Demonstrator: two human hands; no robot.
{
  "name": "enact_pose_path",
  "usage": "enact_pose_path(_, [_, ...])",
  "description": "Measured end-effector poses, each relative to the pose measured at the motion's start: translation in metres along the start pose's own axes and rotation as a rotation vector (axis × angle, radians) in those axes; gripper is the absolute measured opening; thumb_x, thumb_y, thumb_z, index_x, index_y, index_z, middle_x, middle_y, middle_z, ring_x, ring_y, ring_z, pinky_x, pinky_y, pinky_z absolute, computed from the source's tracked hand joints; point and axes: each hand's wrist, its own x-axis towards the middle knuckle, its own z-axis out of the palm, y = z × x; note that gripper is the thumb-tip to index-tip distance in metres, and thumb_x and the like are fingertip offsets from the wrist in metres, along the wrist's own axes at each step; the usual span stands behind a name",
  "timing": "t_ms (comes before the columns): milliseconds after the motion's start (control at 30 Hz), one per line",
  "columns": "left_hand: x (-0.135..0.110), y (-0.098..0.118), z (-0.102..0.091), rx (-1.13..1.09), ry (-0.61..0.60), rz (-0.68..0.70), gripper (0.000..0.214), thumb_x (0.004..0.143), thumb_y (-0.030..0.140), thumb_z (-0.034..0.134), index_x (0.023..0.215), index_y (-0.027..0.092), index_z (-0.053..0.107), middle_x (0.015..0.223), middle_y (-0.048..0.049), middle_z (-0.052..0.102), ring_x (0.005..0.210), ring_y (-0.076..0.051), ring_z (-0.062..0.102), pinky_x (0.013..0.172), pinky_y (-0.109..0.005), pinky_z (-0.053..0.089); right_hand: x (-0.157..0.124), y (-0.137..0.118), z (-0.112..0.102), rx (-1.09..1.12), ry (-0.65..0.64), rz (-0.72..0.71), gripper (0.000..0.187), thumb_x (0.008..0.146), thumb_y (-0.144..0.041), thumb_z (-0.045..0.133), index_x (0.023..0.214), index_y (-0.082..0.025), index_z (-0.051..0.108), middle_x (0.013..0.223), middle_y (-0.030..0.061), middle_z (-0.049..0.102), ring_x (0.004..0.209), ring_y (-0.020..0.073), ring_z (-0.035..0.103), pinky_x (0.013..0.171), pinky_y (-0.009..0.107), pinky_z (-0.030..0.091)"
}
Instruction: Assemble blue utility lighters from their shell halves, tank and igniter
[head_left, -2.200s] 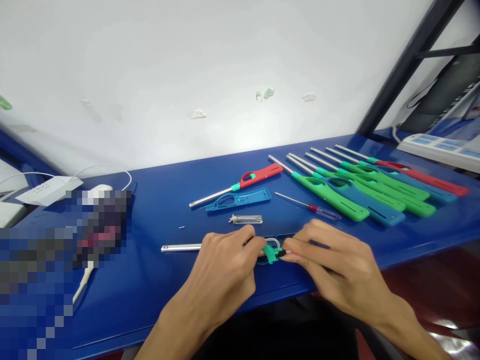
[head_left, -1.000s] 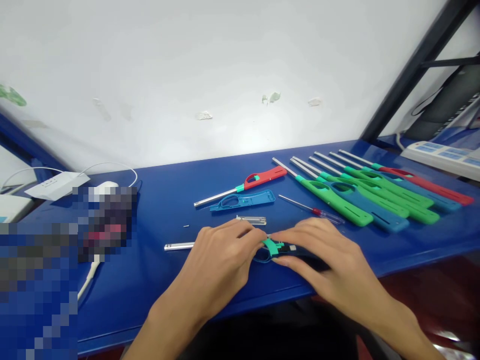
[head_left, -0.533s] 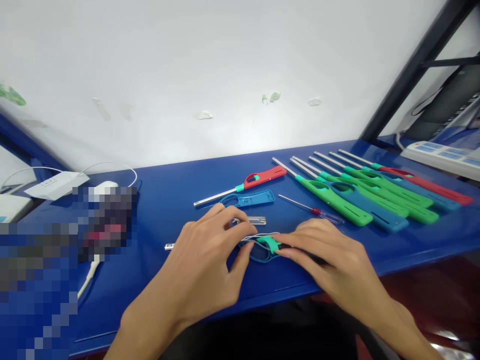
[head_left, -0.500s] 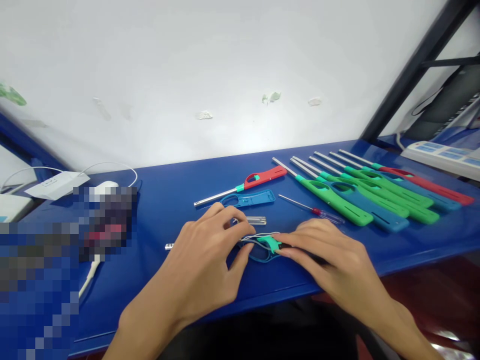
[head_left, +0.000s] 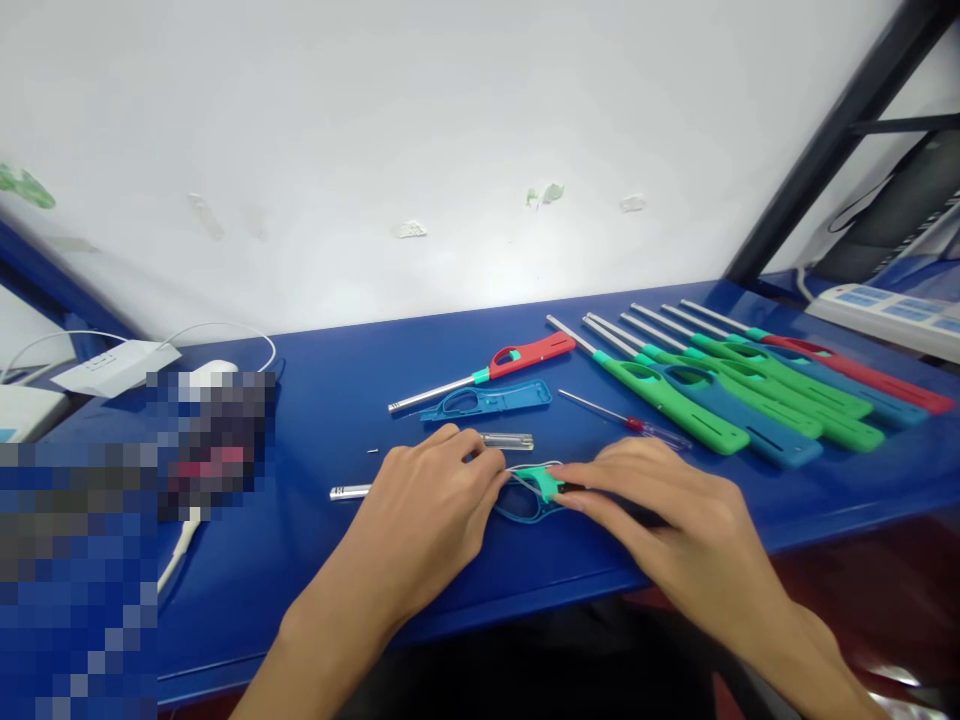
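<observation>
Teal trigger [head_left: 545, 483] between both hands' fingertips: left hand [head_left: 420, 520] fingers curled, right hand [head_left: 667, 515] fingers pressing it.

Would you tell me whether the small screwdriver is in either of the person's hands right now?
No, the screwdriver lies free on the blue table, beyond the right hand.

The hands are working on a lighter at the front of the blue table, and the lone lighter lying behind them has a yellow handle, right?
Not quite. The lone lighter behind the left hand and right hand has a red handle, not yellow, as the head view shows. The rest holds: both hands work on a lighter at the front of the blue table.
</observation>
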Motion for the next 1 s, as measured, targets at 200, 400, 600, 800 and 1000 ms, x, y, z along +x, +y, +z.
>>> enact_pose_path(200, [0.0005, 0.0000, 0.0025, -0.034, 0.041, 0.000, 0.023, 0.106, 0.019, 0.051, 0.095, 0.023, 0.071, 0.092, -0.0028, 0.071, 0.087, -0.024, 0.068, 0.061, -0.032, 0.043, 0.0019, -0.0020, 0.0011, 0.010, -0.009, 0.027, 0.016, 0.096, -0.015, 0.075, 0.109, -0.024, 0.076, 0.099, -0.0050, 0.083, 0.087, 0.0132, 0.070, 0.096, 0.026, 0.050])
enact_pose_path(400, [-0.0006, 0.0000, 0.0027, -0.051, 0.034, 0.000, 0.022, 0.103, 0.015, 0.050, 0.098, 0.021, 0.071, 0.095, -0.0041, 0.071, 0.088, -0.025, 0.068, 0.065, -0.034, 0.048, 0.0028, -0.0042, 0.0053, 0.020, -0.022, 0.065, 0.013, 0.096, -0.017, 0.075, 0.107, -0.023, 0.078, 0.094, -0.0029, 0.082, 0.084, 0.0133, 0.071, 0.089, 0.025, 0.053])
enact_pose_path(600, [-0.0015, -0.0009, 0.0037, -0.062, 0.035, -0.005, 0.021, 0.104, 0.017, 0.050, 0.099, 0.021, 0.071, 0.095, -0.0035, 0.072, 0.087, -0.026, 0.069, 0.065, -0.035, 0.048, 0.0027, -0.0034, 0.0070, 0.026, -0.033, 0.101, 0.016, 0.095, -0.015, 0.075, 0.107, -0.025, 0.080, 0.096, -0.0030, 0.082, 0.084, 0.0137, 0.072, 0.083, 0.025, 0.056])
enact_pose_path(800, [-0.0016, -0.0007, 0.0029, -0.054, 0.028, -0.018, 0.021, 0.104, 0.017, 0.051, 0.098, 0.021, 0.070, 0.096, -0.0030, 0.072, 0.088, -0.025, 0.069, 0.063, -0.033, 0.045, 0.0053, -0.0045, 0.0064, 0.084, -0.073, 0.126, 0.017, 0.095, -0.015, 0.075, 0.108, -0.025, 0.081, 0.096, -0.0028, 0.083, 0.086, 0.0155, 0.072, 0.081, 0.027, 0.058])
enact_pose_path(1000, [0.0002, 0.0002, 0.0028, -0.054, 0.007, -0.021, 0.023, 0.105, 0.016, 0.048, 0.100, 0.021, 0.070, 0.098, -0.0030, 0.072, 0.089, -0.025, 0.070, 0.063, -0.034, 0.046, 0.0049, -0.0047, 0.0064, 0.071, -0.062, 0.101, 0.023, 0.095, -0.014, 0.074, 0.111, -0.028, 0.082, 0.098, -0.0006, 0.082, 0.089, 0.0185, 0.070, 0.083, 0.032, 0.060])
